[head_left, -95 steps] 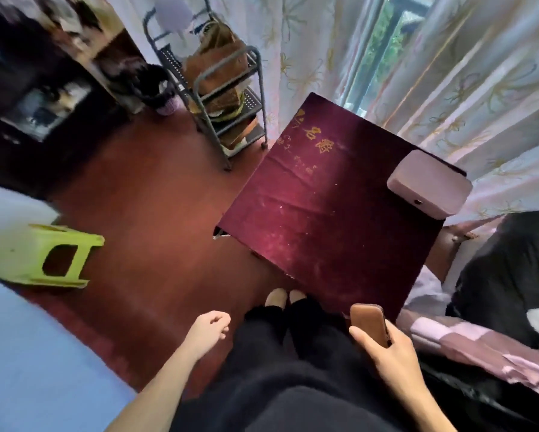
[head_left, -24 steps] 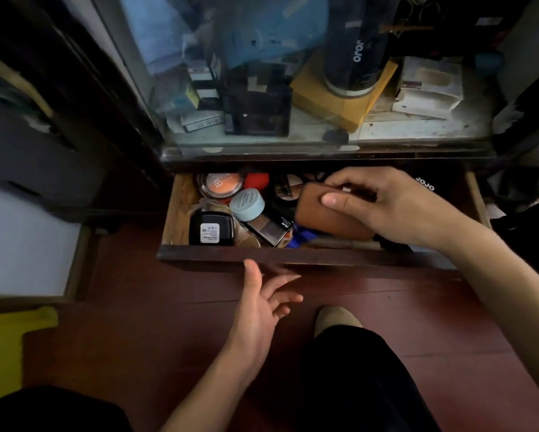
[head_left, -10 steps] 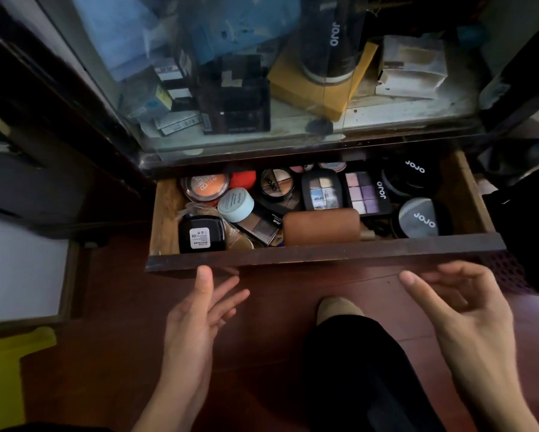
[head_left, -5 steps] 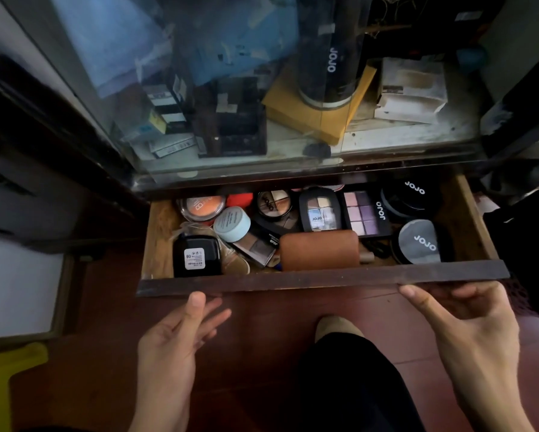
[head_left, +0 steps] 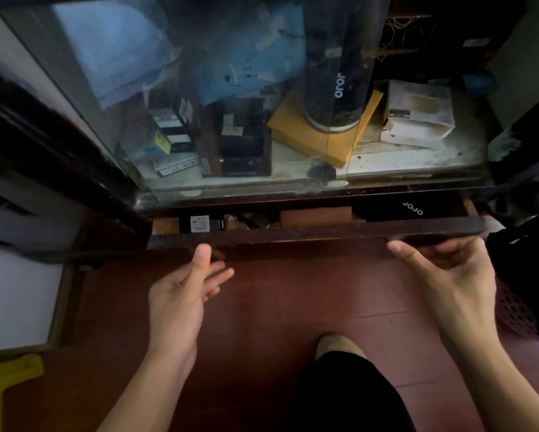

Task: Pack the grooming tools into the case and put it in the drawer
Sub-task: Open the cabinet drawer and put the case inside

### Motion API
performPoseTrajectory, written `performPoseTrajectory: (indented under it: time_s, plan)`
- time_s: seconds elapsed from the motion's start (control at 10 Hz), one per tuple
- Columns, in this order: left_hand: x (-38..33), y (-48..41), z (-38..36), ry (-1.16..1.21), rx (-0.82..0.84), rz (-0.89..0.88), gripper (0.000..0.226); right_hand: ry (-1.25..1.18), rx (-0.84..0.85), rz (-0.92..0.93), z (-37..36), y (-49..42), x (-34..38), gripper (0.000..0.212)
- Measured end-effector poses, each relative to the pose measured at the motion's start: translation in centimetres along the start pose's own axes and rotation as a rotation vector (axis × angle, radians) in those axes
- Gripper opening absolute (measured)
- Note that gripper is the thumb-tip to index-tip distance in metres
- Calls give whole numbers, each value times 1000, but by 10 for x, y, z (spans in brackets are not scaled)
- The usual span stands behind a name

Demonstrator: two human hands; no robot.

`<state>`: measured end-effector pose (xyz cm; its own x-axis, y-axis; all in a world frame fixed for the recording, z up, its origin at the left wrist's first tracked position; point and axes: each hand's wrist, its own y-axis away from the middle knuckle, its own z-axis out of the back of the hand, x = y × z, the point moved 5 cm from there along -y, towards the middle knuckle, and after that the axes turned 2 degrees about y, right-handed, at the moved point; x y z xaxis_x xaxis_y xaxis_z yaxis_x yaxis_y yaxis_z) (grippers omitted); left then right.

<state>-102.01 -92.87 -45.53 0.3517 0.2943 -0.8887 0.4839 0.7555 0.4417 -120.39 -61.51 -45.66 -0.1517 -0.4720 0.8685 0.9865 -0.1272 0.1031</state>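
Observation:
The dark wooden drawer (head_left: 318, 233) under the glass cabinet is nearly pushed in, with only a narrow strip of its inside showing. A sliver of the brown grooming case (head_left: 315, 216) lies in that strip, most of it hidden under the cabinet. My left hand (head_left: 184, 294) is palm up with relaxed fingers, its thumb tip at the drawer front's lower left edge. My right hand (head_left: 449, 275) has loosely bent fingers touching the underside of the drawer front at the right. Neither hand holds anything.
A black bottle with a white label (head_left: 201, 223) and a black JOJO box (head_left: 396, 210) show in the drawer's gap. Behind the glass door (head_left: 262, 88) stand boxes and a black JOJO tube (head_left: 336, 73). Red floor (head_left: 293, 300) below; my foot (head_left: 336, 347) bottom centre.
The case went from my right hand into the drawer. Since half a second ago both hands have pushed the drawer most of the way in, hiding nearly all its contents.

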Motion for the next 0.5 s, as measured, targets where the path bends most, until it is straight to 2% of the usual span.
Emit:
performPoseTrajectory:
  time_s: [0.2,0.5]
  plan:
    - [-7,-31,-17,-7,-3,-70,49,5,25,22,-21,-27,20,63]
    - [-6,-34,-20,-19,-12,-97,50,15,44,23,-21,-29,26,61]
